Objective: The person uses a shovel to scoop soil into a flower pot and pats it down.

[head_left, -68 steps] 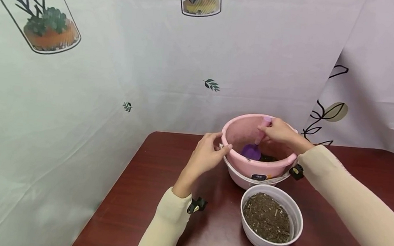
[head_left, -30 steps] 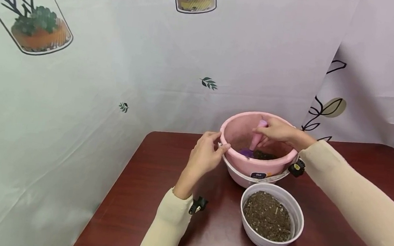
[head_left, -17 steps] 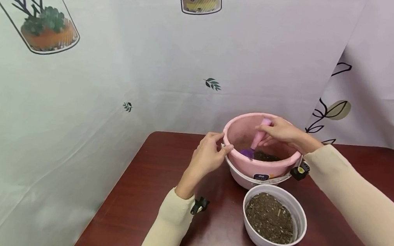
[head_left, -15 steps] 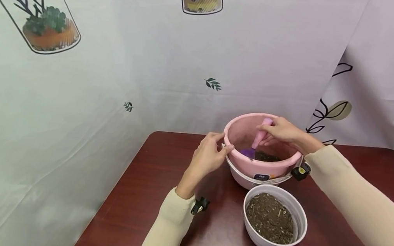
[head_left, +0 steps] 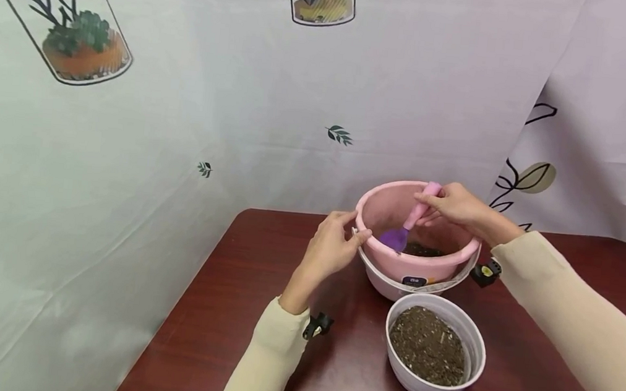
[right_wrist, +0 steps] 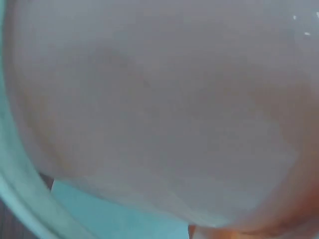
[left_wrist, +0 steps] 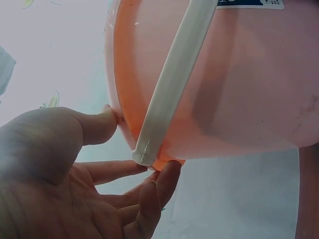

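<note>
My right hand [head_left: 454, 206] grips the pink handle of a small trowel [head_left: 395, 239], whose purple scoop dips inside a pink bucket [head_left: 424, 268]. Dark soil [head_left: 422, 250] shows at the bucket's bottom, next to the scoop. With thumb and fingers my left hand [head_left: 328, 246] pinches the bucket's left rim. In the left wrist view the thumb presses near the rim and the fingertips meet the wall by the end of the white bucket handle [left_wrist: 172, 84]. The right wrist view holds mostly the blurred bucket wall [right_wrist: 149, 114]; the right hand is hidden there.
A white pot [head_left: 473, 365] filled with brown soil [head_left: 427, 345] stands just in front of the bucket. Both are on a dark red wooden table [head_left: 261, 278]. Behind it hangs a pale cloth backdrop [head_left: 255, 91] printed with plants.
My right hand has risen a little and shifted right with the trowel, and more of the purple scoop shows. The left hand has stayed on the rim.
</note>
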The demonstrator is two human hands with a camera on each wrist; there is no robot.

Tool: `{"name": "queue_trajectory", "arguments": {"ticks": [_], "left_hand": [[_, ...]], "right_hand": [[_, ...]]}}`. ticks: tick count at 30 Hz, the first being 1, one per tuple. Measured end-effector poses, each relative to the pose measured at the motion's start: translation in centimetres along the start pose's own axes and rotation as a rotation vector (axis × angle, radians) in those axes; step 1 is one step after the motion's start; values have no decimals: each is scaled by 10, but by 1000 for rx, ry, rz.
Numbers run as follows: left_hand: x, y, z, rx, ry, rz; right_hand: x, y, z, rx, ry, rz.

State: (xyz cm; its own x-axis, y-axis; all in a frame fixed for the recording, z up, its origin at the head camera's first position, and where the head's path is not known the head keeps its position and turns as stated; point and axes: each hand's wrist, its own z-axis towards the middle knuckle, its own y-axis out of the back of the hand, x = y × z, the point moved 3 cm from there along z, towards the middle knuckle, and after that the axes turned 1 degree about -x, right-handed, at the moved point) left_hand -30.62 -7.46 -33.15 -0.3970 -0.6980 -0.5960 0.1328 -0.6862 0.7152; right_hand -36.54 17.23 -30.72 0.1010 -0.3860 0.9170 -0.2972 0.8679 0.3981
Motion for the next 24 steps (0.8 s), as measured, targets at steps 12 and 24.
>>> {"name": "queue_trajectory", "arguments": {"ticks": [12, 24], "left_hand": [[5, 2, 3, 61, -30, -56], [7, 2, 4, 105, -40, -114]], "right_hand": [[6, 13, -15, -21, -27, 150], [3, 27, -30, -156, -28, 285]]}}
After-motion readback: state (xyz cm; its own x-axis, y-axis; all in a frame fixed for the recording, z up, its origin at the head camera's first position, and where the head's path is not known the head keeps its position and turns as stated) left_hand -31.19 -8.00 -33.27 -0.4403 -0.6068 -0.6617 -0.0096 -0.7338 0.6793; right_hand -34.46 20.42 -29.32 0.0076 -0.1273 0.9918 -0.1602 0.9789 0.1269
